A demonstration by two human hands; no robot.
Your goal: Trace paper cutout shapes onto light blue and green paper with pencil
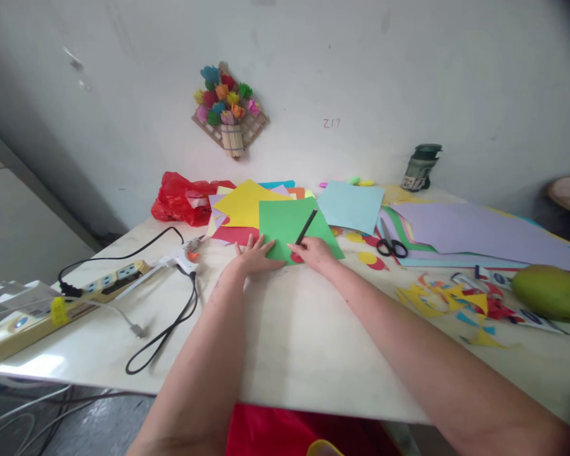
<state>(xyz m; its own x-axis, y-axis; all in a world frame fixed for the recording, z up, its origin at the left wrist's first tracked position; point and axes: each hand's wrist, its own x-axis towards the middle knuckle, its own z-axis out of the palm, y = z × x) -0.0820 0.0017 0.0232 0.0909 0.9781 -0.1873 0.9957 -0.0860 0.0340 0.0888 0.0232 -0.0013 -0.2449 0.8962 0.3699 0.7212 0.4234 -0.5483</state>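
Note:
A sheet of green paper lies near the middle of the table. My left hand rests on its lower left edge, palm down with the fingers spread. In my right hand is a slim black pen, gripped low and leaning up to the right. Just beneath those fingers, a small red paper circle sits on the green sheet, partly covered by the hand. The pen's tip is hidden. Behind the green sheet are yellow paper and light blue paper.
Black-handled scissors and paper circles lie to the right. Further right are purple sheets, yellow scraps and a green mango. A power strip, cables and a glue gun occupy the left.

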